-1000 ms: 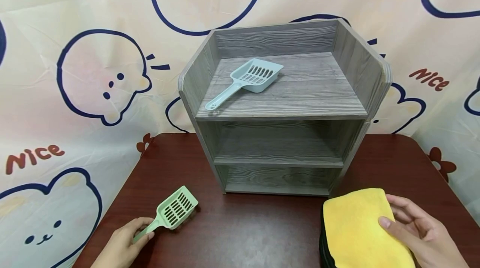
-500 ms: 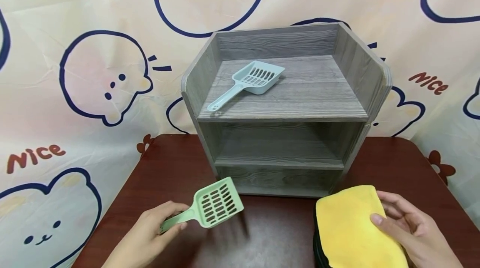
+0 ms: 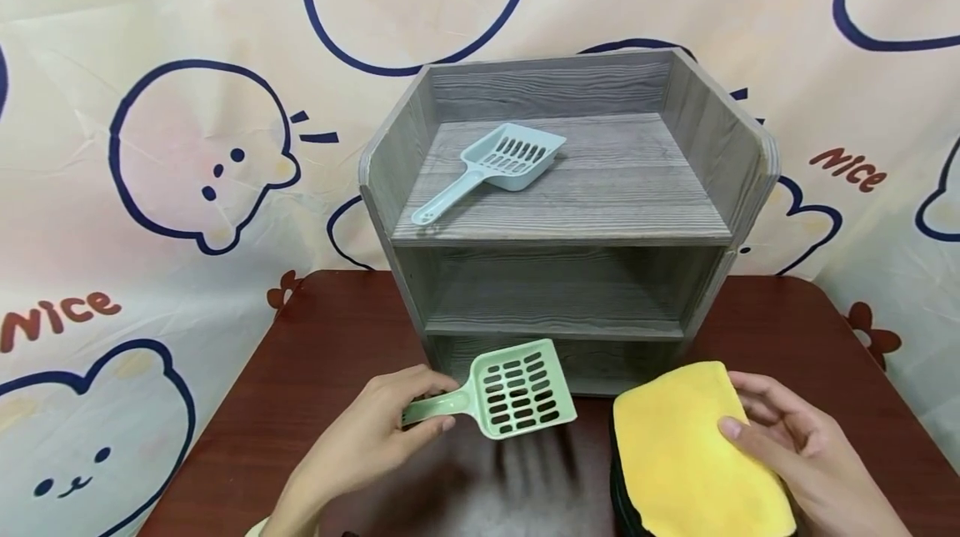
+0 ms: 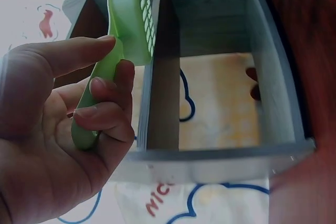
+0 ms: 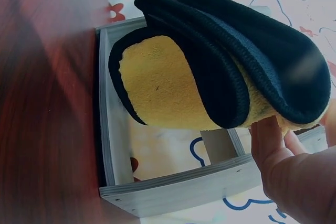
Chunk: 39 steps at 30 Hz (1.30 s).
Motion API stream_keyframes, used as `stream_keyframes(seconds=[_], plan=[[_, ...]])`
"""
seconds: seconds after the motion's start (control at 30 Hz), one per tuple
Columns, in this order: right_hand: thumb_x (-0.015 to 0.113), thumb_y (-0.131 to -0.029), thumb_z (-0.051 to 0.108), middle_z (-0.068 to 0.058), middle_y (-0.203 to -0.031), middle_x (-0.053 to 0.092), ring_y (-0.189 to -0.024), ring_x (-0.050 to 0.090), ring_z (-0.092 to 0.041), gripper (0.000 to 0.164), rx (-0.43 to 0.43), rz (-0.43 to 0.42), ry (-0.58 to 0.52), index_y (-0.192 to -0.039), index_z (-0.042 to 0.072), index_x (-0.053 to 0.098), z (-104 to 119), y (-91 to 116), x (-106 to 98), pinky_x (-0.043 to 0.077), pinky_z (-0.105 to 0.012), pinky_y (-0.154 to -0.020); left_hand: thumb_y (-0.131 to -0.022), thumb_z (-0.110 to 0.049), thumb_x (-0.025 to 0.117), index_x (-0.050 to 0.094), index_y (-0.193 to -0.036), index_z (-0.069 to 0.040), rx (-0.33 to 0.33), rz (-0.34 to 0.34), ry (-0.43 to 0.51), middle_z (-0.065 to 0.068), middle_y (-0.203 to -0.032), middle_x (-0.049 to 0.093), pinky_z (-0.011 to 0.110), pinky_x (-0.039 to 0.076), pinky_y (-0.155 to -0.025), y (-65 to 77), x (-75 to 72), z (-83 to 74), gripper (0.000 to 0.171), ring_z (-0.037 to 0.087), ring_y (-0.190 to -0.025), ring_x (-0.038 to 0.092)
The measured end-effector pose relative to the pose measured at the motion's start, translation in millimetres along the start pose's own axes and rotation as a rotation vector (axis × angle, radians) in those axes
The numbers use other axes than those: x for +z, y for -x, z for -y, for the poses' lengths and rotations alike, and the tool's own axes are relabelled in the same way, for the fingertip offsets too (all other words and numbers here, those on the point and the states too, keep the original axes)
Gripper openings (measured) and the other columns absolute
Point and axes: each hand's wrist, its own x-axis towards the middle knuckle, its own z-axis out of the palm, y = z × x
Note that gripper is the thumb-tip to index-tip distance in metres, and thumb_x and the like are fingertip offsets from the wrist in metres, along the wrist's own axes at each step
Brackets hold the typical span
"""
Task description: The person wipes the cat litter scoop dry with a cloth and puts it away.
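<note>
My left hand (image 3: pixel 360 437) grips a light green slotted litter scoop (image 3: pixel 477 395) by its handle, raised over the table with the slotted head toward the right. In the left wrist view, the fingers curl around the handle of the scoop (image 4: pixel 107 69). On the right, my right hand (image 3: pixel 795 458) holds a folded yellow cloth (image 3: pixel 690 445), thumb on top. The right wrist view shows the dark edging and underside folds of the cloth (image 5: pixel 163 85). A light blue litter scoop (image 3: pixel 498 166) lies on the top of the grey shelf unit (image 3: pixel 622 187).
The shelf unit, with two compartments below its walled top, stands at the back of the dark red-brown table (image 3: pixel 337 328). Behind it hangs a patterned cloth backdrop (image 3: pixel 247 3) with cartoon bears.
My left hand has lifted the green scoop off the table and carried it rightward and up, turning its head to the right. My right hand has moved slightly left with the cloth.
</note>
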Motion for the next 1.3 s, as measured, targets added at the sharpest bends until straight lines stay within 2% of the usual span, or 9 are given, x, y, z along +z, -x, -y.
stream_keyframes(seconds=[0.2,0.33,0.53,0.8,1.0,1.17,1.3], plan=[[0.049,-0.104,0.005,-0.003,-0.128,0.065,-0.102,0.069,-0.040,0.044,0.003,0.067,-0.039,-0.145,0.015,0.039,8.2,-4.1,4.4,0.053,-0.059,-0.075,-0.091,-0.019,0.074,0.067,-0.113,-0.029,-0.008,0.029,-0.006,-0.017,-0.100,0.065,0.022,0.050,-0.073,-19.5,2.7,-5.4,0.026,0.002,-0.082,0.058],[0.046,-0.104,0.002,-0.006,-0.128,0.064,-0.100,0.069,-0.043,0.044,-0.051,0.093,-0.044,-0.146,0.013,0.038,15.5,-5.5,4.9,0.052,-0.061,-0.073,-0.091,-0.019,0.074,0.068,-0.113,-0.027,-0.001,0.039,-0.008,-0.017,-0.099,0.065,0.023,0.050,-0.074,-30.8,2.5,-8.8,0.024,0.003,-0.081,0.057],[0.046,-0.103,-0.002,-0.006,-0.127,0.064,-0.096,0.070,-0.042,0.046,-0.163,0.072,0.000,-0.147,0.009,0.037,26.5,-8.2,2.3,0.053,-0.060,-0.066,-0.090,-0.019,0.074,0.068,-0.111,-0.027,-0.005,0.042,-0.015,-0.018,-0.098,0.065,0.024,0.050,-0.075,-46.1,4.4,-11.6,0.023,0.003,-0.082,0.058],[0.043,-0.101,-0.009,-0.006,-0.127,0.065,-0.093,0.072,-0.038,0.050,-0.263,0.008,-0.012,-0.148,0.008,0.036,40.0,-2.9,-11.0,0.053,-0.057,-0.062,-0.090,-0.021,0.075,0.069,-0.110,-0.026,-0.045,0.103,-0.048,-0.020,-0.098,0.065,0.024,0.050,-0.079,-51.9,7.0,-8.2,0.021,0.003,-0.085,0.059],[0.042,-0.099,-0.014,-0.011,-0.123,0.065,-0.090,0.072,-0.037,0.051,-0.331,0.005,-0.038,-0.147,0.004,0.036,48.0,-2.5,-5.9,0.052,-0.054,-0.059,-0.090,-0.020,0.075,0.070,-0.110,-0.023,-0.028,0.143,-0.062,-0.018,-0.100,0.065,0.023,0.048,-0.077,-54.5,17.7,-5.5,0.022,0.004,-0.083,0.057],[0.040,-0.099,-0.016,-0.012,-0.127,0.064,-0.093,0.072,-0.037,0.053,-0.358,0.060,-0.085,-0.148,0.004,0.036,56.5,-3.7,6.5,0.052,-0.053,-0.062,-0.092,-0.022,0.073,0.070,-0.112,-0.023,-0.011,0.169,-0.010,-0.017,-0.098,0.065,0.022,0.047,-0.071,-59.1,32.2,-10.5,0.021,0.004,-0.075,0.054],[0.032,-0.097,-0.022,-0.018,-0.128,0.062,-0.095,0.071,-0.039,0.055,-0.442,0.185,-0.200,-0.149,-0.003,0.032,61.7,-8.1,18.3,0.052,-0.053,-0.062,-0.093,-0.021,0.072,0.069,-0.112,-0.024,-0.005,0.161,0.040,-0.016,-0.096,0.065,0.021,0.046,-0.067,-64.6,41.1,-15.6,0.020,0.005,-0.071,0.052]])
